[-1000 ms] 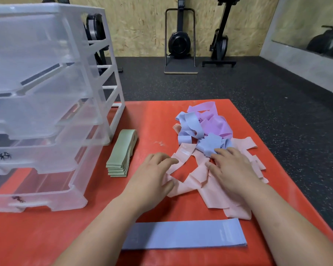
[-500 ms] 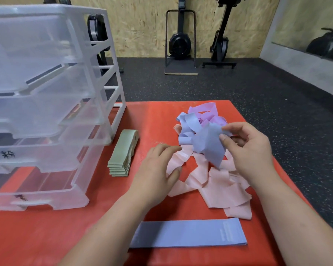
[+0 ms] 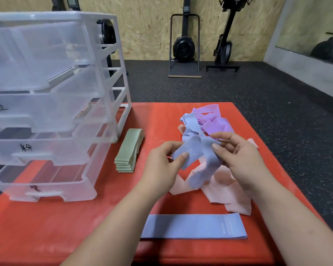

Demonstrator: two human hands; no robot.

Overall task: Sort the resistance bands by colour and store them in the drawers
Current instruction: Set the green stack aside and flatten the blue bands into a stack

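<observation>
Above pink bands (image 3: 229, 187), L hand (image 3: 161, 166) + R hand (image 3: 240, 160) pinch blue band (image 3: 202, 160).

The drawer unit (image 3: 112, 104) runs off the left edge, its handwritten labels (image 3: 25, 147) cannot be read, and the right hand (image 3: 242, 160) hides part of the pink bands (image 3: 227, 189).
</observation>
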